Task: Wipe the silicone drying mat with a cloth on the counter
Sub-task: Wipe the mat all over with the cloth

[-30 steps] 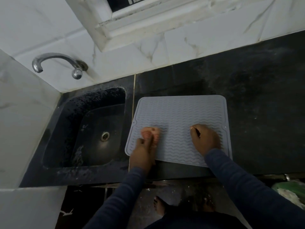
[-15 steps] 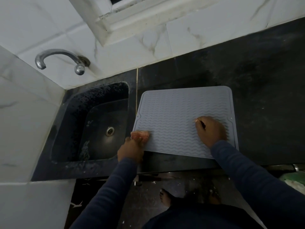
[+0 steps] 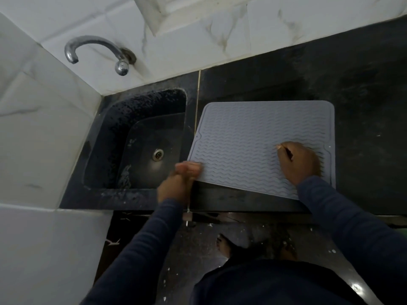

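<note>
A grey silicone drying mat [image 3: 253, 137] with wavy ridges lies on the black counter [image 3: 363, 102], right of the sink. My left hand [image 3: 174, 186] holds a small pinkish cloth [image 3: 189, 169] at the mat's near left corner; hand and cloth are blurred by motion. My right hand [image 3: 299, 161] rests on the near right part of the mat with its fingers curled under, pressing it down. Whether it holds anything small is unclear.
A black sink [image 3: 141, 146] with a metal drain lies left of the mat, and a chrome tap [image 3: 97, 51] sticks out from the white tiled wall above it. The counter's front edge runs just below the mat. A bare foot [image 3: 223, 245] shows on the floor.
My left hand has dragged the cloth from inside the mat's near left area leftward to its corner and edge. My right hand has stayed in place on the mat.
</note>
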Available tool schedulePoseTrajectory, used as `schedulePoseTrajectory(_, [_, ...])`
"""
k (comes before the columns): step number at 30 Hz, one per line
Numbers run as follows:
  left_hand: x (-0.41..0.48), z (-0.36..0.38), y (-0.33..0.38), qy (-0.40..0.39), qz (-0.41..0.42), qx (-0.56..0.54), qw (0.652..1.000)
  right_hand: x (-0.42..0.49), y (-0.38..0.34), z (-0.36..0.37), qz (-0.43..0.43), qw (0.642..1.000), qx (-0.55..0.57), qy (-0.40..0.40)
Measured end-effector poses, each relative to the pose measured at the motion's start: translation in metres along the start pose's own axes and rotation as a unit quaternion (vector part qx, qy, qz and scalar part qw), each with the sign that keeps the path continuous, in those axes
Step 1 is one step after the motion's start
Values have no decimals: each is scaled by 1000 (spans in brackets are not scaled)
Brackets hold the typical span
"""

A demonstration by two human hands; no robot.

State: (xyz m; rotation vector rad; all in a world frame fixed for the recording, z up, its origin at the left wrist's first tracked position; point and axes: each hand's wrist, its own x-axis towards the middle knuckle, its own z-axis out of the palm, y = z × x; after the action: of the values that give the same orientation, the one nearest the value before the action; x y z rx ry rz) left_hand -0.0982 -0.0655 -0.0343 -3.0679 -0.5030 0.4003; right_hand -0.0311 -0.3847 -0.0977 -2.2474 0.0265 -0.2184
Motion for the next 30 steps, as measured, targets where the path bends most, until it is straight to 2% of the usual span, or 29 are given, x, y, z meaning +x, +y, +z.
schedulePoseTrajectory(2, [10, -5, -30, 21, -67, -1, 997, -1, 0, 1, 3, 1000, -5, 0])
schedulePoseTrajectory(4, [5, -7, -27, 45, -60, -47, 996, -1, -3, -1, -4, 1000, -7, 5])
schedulePoseTrajectory(7, [-28, 7, 47, 36, 93, -151, 983, -1, -4, -1, -1, 1000, -11, 5])
schedulePoseTrajectory(9, [-63, 19, 106, -16, 226, -125, 966, -2, -5, -2, -9, 1000, -9, 2])
schedulePoseTrajectory(10, [-74, 22, 123, -30, 260, -100, 960, -2, -4, -2, -14, 1000, -4, 5])
schedulePoseTrajectory(12, [-70, 23, 123, -31, 234, -72, 969, -3, -1, -1, -25, 1000, 8, 8])
schedulePoseTrajectory(15, [-36, 16, 68, -27, 89, -60, 994, -2, 2, 1, -25, 999, 27, 8])
schedulePoseTrajectory(18, [-11, 3, 18, -1, -17, -55, 998, -2, 1, 3, -16, 999, 30, 10])
schedulePoseTrajectory(20, [-7, -2, 13, 16, 1, -42, 999, -1, 0, 3, -10, 999, 28, 14])
schedulePoseTrajectory(22, [-14, -3, 36, 43, 79, -100, 991, -1, 0, 3, -8, 1000, 25, 12])
schedulePoseTrajectory(24, [-26, 7, 81, 25, 169, -163, 972, -1, 0, 2, -6, 1000, 15, 7])
schedulePoseTrajectory(26, [-46, 21, 121, -17, 251, -158, 955, 0, 1, 2, -8, 1000, 5, 7])
schedulePoseTrajectory(28, [-48, 25, 128, -19, 275, -140, 951, -1, -1, 1, -10, 1000, 3, 8])
schedulePoseTrajectory(30, [-35, 22, 96, -4, 235, -126, 964, -1, -2, 0, -8, 1000, -5, 7])
